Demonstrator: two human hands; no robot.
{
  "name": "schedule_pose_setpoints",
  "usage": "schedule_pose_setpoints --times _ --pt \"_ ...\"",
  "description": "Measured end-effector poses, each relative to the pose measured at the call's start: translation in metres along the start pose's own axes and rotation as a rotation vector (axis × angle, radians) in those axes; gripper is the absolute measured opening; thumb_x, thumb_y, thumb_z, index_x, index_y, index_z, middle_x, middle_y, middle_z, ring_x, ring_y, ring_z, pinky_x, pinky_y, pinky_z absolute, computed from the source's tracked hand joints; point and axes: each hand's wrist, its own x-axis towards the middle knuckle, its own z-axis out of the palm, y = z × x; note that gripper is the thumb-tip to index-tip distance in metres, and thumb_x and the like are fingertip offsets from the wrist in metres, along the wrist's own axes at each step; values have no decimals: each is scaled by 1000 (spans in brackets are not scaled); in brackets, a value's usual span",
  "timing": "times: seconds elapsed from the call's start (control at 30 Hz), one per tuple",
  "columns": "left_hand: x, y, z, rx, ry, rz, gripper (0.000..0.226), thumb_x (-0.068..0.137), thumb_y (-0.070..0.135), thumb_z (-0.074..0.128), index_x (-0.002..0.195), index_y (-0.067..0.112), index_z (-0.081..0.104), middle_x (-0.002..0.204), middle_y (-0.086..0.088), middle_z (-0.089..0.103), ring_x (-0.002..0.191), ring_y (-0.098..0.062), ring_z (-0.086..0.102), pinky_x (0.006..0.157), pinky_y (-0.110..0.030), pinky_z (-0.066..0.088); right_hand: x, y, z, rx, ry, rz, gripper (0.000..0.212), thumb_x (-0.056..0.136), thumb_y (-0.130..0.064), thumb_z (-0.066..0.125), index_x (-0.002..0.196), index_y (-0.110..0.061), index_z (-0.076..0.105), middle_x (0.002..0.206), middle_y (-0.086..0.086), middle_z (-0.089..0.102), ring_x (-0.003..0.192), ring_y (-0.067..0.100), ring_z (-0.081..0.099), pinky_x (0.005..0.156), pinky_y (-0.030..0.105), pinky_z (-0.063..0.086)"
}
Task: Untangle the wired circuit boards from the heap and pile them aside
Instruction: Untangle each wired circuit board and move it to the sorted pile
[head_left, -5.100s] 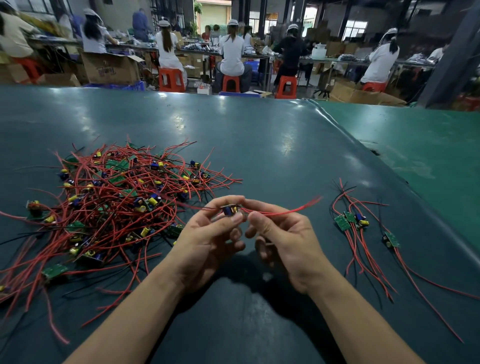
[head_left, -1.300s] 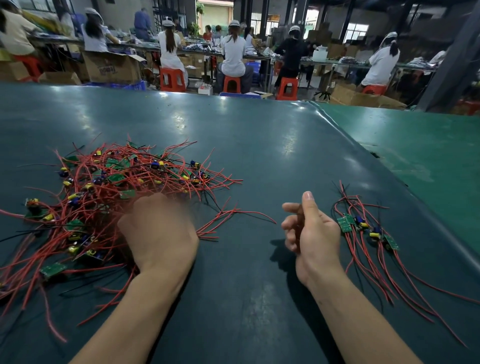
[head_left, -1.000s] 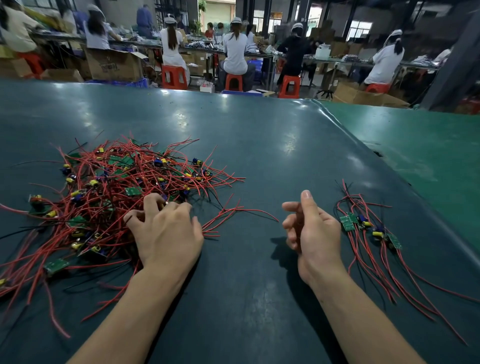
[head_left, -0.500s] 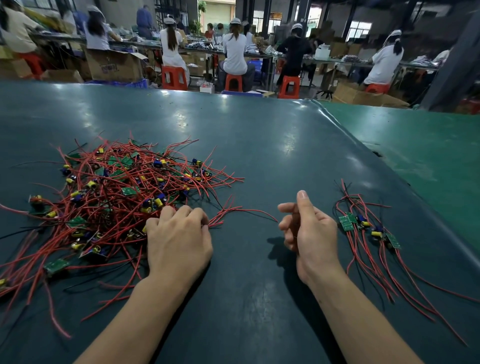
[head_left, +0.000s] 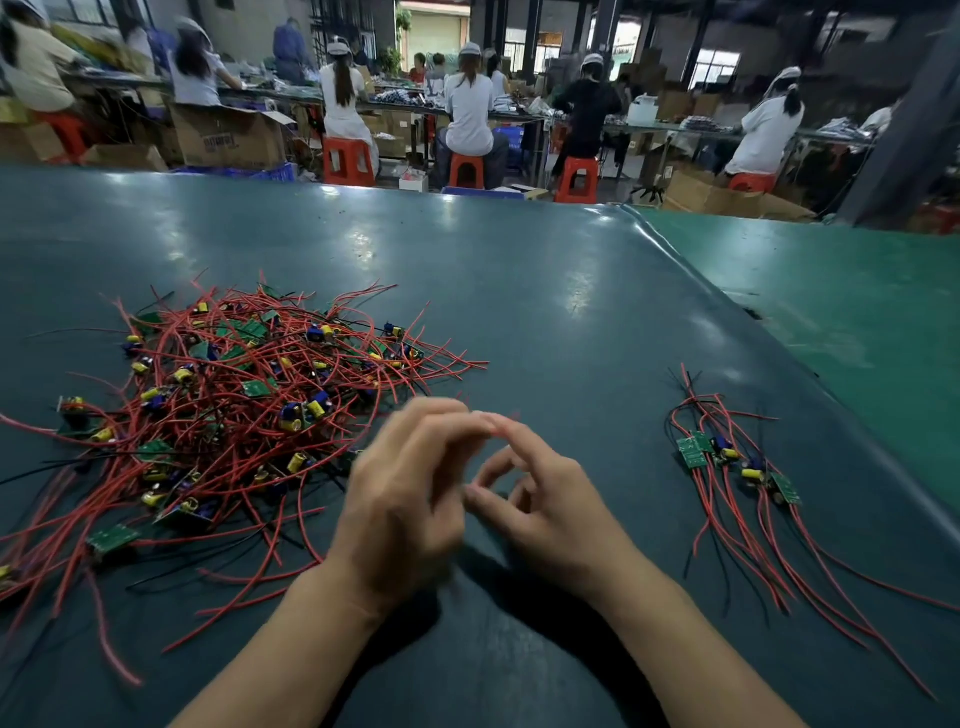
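Observation:
A heap of wired circuit boards (head_left: 234, 415), small green boards with yellow and blue parts on tangled red and black wires, lies at the left of the dark green table (head_left: 519, 291). A small pile of separated boards (head_left: 737, 462) lies at the right with its wires trailing toward me. My left hand (head_left: 410, 499) is raised at the heap's right edge, blurred by motion, fingertips pinched on a faint red wire (head_left: 511, 417). My right hand (head_left: 545, 509) is close beside it, fingers loosely curled, thumb and forefinger apart, forefinger tip near the left fingertips.
A lighter green table (head_left: 831, 312) adjoins at the right along a raised seam. Beyond the far edge, several people sit on red stools (head_left: 348, 161) at workbenches, with cardboard boxes (head_left: 228, 135) around them.
My left hand has left the heap and risen to the right with a red wire at its fingertips. My right hand has moved left to meet it. The side pile has not moved.

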Motion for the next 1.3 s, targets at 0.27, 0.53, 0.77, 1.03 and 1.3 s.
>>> schedule_pose_setpoints --times 0.27,0.53,0.77,1.03,1.3 --pt "0 6 7 -79 -50 5 13 90 14 64 81 6 68 83 -2 64 76 -19 60 70 -28 48 6 -13 -7 573 259 95 10 90 -10 63 86 -11 72 75 1 72 56 11 59 44 20 44" --pt "2 4 14 -405 -135 -748 55 98 54 37 83 14 73 56 3 66 38 -5 50 40 -19 38 4 -18 -28 1143 79 351 28 81 -35 59 84 -15 78 75 4 69 49 11 53 37 18 35" --pt "12 2 15 -728 63 -953 43 81 41 58 76 -1 66 55 -1 67 35 -7 44 41 -13 35 5 -18 -27 1082 50 337 23 77 -29 64 91 -14 76 73 5 65 47 12 49 36 19 34" --pt "8 8 14 -735 -102 -813 22 69 28 74 75 8 69 67 -7 70 44 -14 54 47 -21 46 10 -11 -19 899 225 437 32 61 -30 78 80 -5 68 65 4 64 44 7 50 36 15 35" --pt "11 -1 14 -894 87 -982 22 69 28 72 81 10 69 74 -7 67 45 -10 43 47 -20 38 6 -9 -20 777 93 321 18 75 -4 71 80 -18 80 80 -4 70 52 9 52 44 17 34"
